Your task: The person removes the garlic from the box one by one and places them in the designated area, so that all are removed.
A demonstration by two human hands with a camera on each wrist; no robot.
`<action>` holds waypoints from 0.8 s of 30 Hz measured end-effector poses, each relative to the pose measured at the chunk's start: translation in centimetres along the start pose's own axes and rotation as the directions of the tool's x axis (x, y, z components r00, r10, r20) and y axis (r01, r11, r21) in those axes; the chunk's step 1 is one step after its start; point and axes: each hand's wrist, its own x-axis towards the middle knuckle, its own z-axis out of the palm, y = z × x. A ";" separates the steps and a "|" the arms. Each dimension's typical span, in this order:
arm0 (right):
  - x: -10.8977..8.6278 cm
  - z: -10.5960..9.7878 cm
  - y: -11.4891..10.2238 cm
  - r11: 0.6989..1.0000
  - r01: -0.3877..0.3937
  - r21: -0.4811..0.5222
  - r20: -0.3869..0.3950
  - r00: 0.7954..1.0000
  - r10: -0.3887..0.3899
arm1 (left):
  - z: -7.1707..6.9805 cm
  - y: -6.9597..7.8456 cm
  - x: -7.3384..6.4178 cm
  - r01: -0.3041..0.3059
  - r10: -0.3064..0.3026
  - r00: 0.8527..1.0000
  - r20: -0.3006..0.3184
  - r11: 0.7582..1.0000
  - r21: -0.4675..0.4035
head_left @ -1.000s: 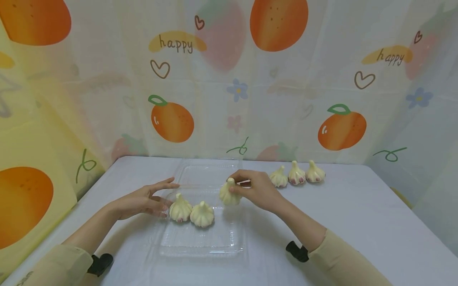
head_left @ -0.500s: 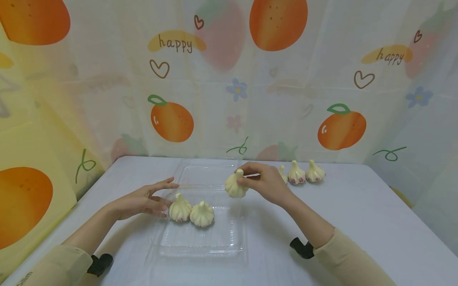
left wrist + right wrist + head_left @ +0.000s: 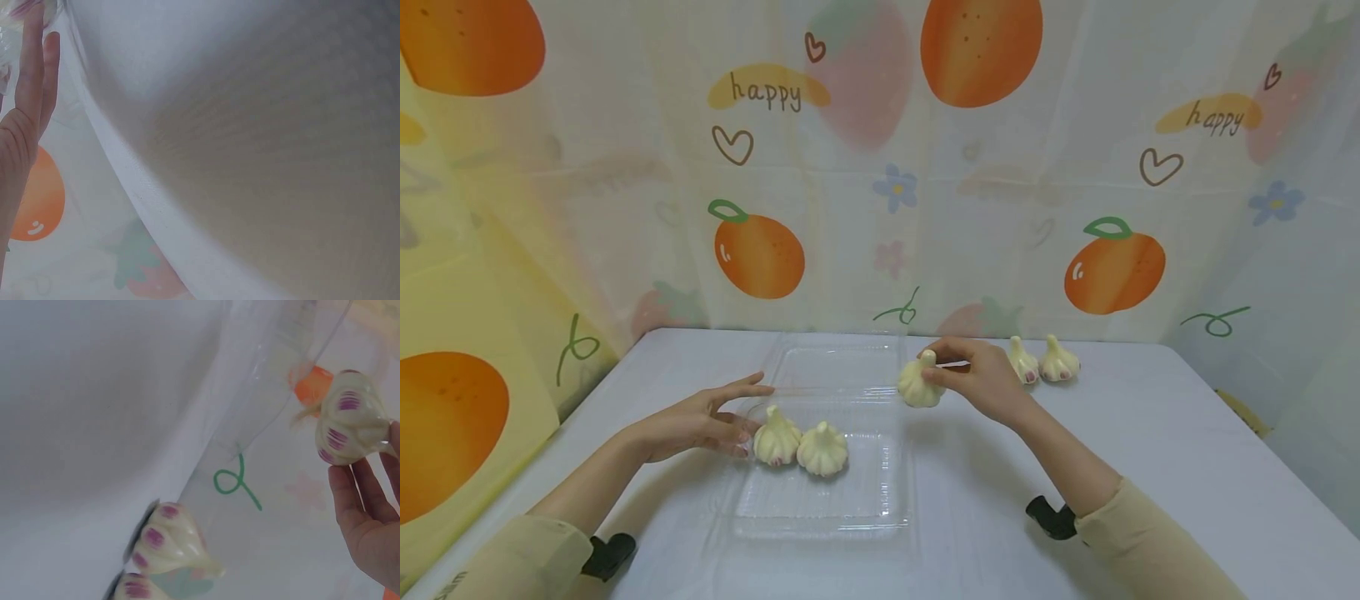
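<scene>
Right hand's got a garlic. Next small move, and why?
Probably carry the held garlic a little further right and lower it to the table beside the upright bulbs. Over the last second the right hand has drawn it from above the clear container toward them, and it's now near the container's right edge.

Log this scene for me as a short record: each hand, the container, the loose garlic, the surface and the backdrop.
Left hand: at the clear container's left edge, index finger extended
Right hand: holds a garlic bulb by fingers and thumb, above the table
Container: open, two bulbs side by side inside, left one and right one
Loose garlic: two visible beyond the right hand, nearer one and farther one; others could be hidden
Surface: white-covered table
Backdrop: fruit-print sheet
</scene>
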 end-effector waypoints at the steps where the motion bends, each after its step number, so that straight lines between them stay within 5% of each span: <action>1: 0.0 -0.1 0.2 1.000 0.002 -0.005 -0.001 1.000 -0.002 | 0.0 0.0 0.0 -0.001 0.001 1.000 0.000 1.000 0.001; 24: -2.2 -2.9 4.3 0.995 -0.043 -0.088 -0.025 0.999 0.041 | 0.0 -0.1 0.0 0.004 -0.004 1.000 -0.003 1.000 -0.001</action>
